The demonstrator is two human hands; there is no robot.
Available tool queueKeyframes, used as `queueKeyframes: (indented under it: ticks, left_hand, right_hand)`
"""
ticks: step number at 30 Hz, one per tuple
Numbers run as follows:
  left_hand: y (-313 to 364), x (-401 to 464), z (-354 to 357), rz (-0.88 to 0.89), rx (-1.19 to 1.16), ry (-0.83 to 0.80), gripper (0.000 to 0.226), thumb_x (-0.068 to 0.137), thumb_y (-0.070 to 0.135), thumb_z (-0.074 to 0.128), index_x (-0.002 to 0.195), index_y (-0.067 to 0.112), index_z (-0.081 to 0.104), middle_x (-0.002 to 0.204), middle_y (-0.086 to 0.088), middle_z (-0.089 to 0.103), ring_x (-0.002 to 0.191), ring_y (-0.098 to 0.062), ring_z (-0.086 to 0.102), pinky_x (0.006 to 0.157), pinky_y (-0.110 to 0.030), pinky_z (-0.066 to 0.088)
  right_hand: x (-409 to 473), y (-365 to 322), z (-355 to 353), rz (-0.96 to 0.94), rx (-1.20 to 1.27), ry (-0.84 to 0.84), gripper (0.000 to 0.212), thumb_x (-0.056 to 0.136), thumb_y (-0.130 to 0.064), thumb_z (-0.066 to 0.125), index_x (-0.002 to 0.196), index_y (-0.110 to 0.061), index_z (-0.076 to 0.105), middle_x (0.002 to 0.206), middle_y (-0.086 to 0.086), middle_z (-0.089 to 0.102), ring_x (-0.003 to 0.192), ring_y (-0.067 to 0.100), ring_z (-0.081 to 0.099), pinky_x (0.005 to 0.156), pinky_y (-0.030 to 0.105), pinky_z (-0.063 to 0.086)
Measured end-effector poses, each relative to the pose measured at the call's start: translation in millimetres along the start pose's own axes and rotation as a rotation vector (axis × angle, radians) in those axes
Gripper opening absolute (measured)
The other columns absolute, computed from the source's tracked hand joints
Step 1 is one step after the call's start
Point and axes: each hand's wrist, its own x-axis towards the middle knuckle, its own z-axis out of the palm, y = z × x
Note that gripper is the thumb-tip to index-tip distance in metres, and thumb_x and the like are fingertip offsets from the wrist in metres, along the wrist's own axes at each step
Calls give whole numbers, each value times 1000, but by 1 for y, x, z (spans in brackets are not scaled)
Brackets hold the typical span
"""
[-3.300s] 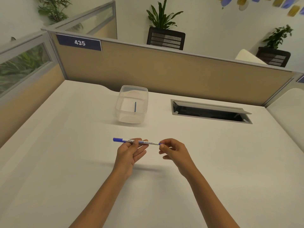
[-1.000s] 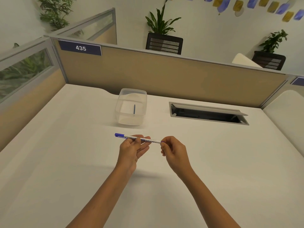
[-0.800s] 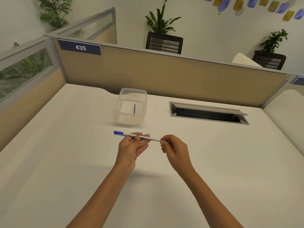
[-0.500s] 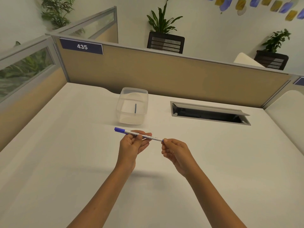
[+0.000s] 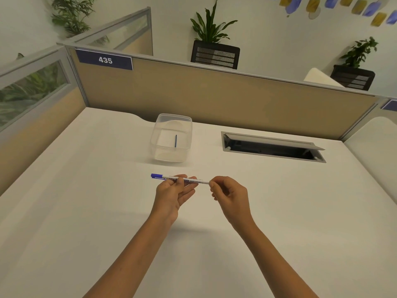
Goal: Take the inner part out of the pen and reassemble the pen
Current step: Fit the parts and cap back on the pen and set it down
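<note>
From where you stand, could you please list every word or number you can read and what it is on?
"435": white digits on the dark blue sign at the partition's top edge.
"WHITE BOARD": on the pen barrel; the rest of its print is too small to read.
The blue sign at the far right: cut off, unreadable.

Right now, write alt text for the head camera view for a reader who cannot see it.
Two bare hands hold a white pen with a blue cap level above a white desk: the left hand grips its middle, the right hand pinches its uncapped end. Behind them stands a clear plastic container holding a thin blue rod, beside an open cable hatch.
</note>
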Motion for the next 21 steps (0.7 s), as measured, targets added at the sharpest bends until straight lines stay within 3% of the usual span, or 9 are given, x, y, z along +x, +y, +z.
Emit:
queueKeyframes:
  ticks: [5,10,15,21]
  left_hand:
    - [0,1,1,-13,13,-3,16,97,8,43,96,4,58,73,-2,77,72,-19,74,57,-25,59]
    - [-3,2,2,6,21,-14,16,97,8,44,95,5,59,75,-2,77,75,-19,74,60,-26,59]
    - [-8,2,-1,48,47,-36,16,97,10,44,96,7,59,79,0,78,80,-19,74,62,-25,58]
    - [-20,6,-6,21,14,-55,16,96,12,47,102,7,61,94,-4,77,92,-22,72,69,-29,59]
  right_hand:
    - [0,3,-2,-264,-278,7,9,88,-4,56,87,-10,63,73,-1,60,62,12,56,58,21,47]
    - [-2,6,0,-293,-341,26,7,89,-8,53,87,-7,60,76,-2,57,64,9,46,61,7,36]
    - [-2,15,2,-109,-222,-13,6,89,-9,57,89,-14,60,79,-6,59,70,7,56,61,11,44]
    - [3,24,1,250,214,-33,5,87,-15,63,91,-17,67,80,3,70,72,17,67,71,29,58]
